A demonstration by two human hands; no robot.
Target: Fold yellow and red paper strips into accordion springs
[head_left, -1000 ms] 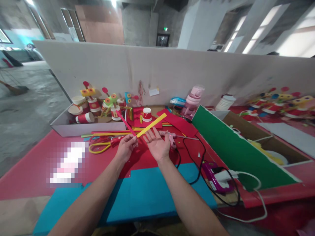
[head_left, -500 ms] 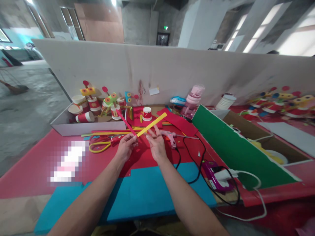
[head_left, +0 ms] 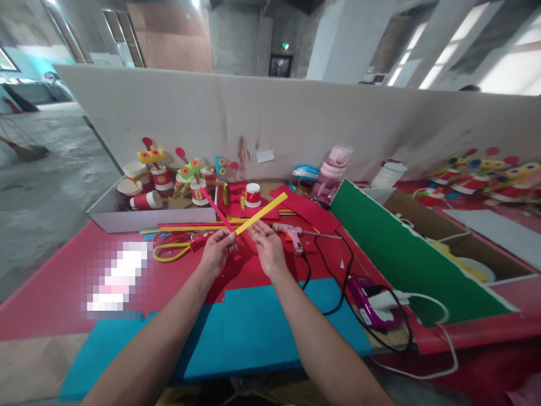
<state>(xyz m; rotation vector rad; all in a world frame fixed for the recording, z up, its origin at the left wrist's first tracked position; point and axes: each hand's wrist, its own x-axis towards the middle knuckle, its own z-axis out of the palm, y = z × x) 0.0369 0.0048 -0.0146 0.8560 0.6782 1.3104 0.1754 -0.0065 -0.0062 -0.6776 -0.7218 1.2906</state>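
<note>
My left hand (head_left: 217, 252) is closed in a pinch where a yellow paper strip (head_left: 266, 211) and a red paper strip (head_left: 216, 208) meet at their ends, forming a V. The yellow one slants up to the right, the red one up to the left. Just under the yellow strip is my right hand (head_left: 269, 248), its fingers stretched out and close together; whether they touch the strip I cannot tell. A pink glue gun (head_left: 291, 237) lies right of that hand. Yellow-handled scissors (head_left: 171, 252) rest left of my left hand, and more paper strips (head_left: 186, 227) lie behind.
Cup figures stand in a white box (head_left: 156, 221) at the back left. A red paper cup (head_left: 252, 196) stands at the back centre. On the right are a green-sided box (head_left: 406, 259) and a purple power strip (head_left: 372, 307) with cords. A blue board (head_left: 270, 332) lies in front.
The fingers of my right hand have drawn closer together beneath the yellow strip. My left hand and both strips have hardly moved.
</note>
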